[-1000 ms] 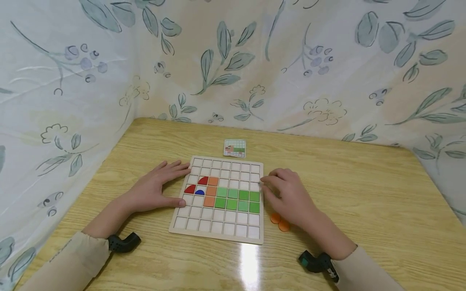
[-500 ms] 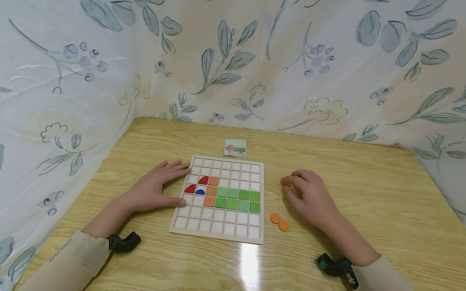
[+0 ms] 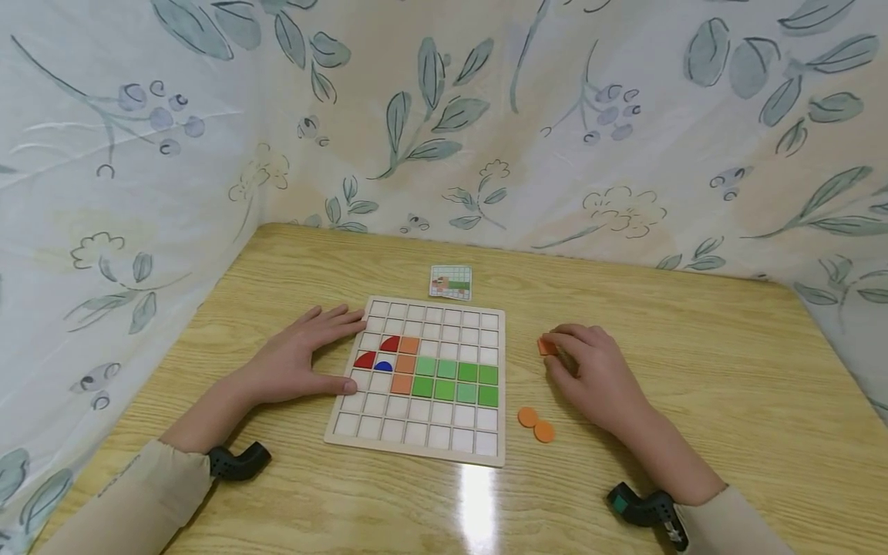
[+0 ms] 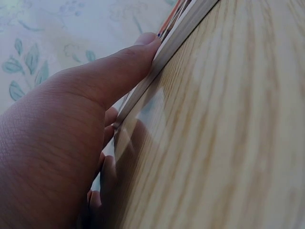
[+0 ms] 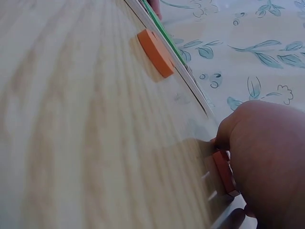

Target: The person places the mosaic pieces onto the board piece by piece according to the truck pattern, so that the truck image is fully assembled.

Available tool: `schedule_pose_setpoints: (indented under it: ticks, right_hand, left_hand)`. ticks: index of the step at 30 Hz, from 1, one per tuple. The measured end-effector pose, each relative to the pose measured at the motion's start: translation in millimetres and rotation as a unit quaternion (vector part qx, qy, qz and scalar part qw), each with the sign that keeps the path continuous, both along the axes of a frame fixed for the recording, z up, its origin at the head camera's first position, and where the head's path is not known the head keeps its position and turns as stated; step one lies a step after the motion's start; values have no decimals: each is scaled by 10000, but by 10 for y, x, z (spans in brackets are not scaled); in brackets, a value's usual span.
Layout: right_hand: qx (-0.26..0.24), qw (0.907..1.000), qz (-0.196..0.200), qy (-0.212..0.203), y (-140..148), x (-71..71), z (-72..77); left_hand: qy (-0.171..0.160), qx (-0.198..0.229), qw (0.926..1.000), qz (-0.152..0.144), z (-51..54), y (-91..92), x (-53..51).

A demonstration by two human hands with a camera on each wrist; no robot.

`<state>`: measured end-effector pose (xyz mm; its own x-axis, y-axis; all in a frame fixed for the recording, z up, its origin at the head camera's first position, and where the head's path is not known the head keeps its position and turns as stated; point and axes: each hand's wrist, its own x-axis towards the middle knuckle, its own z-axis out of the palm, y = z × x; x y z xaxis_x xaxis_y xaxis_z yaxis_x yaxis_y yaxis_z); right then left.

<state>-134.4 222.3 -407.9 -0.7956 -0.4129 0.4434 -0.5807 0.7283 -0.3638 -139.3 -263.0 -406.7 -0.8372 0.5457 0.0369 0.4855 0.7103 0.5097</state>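
Observation:
In the head view a wooden grid board (image 3: 375, 445) lies on the table, with red quarter-round, blue half-round, orange and green pieces in its cells. My left hand (image 3: 284, 362) is spread at the board's left side, fingers at the upper edge and thumb on the frame; the left wrist view shows the thumb (image 4: 128, 67) touching the rim. Right of the board, my right hand (image 3: 590, 378) pinches an orange square tile (image 3: 544, 347) at the table surface. In the right wrist view this tile (image 5: 223, 171) sits partly hidden by the fingers.
Two round orange pieces (image 3: 536, 425) lie beside the board's lower right edge, touching each other. A small printed card (image 3: 451, 282) with a coloured grid picture lies behind the board. Leaf-patterned cloth (image 3: 444, 116) surrounds the table's back and sides.
My right hand has left the board's right edge and moved right to the orange square tile, uncovering the round pieces. The left hand stays at the board.

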Motion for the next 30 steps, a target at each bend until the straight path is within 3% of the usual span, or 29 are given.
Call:
schedule_pose_setpoints:
  ticks: [30]
  right_hand:
    - [-154, 9995, 84, 268, -5, -40, -61]
  left_hand:
    - [42, -5, 10000, -13, 1, 5, 1]
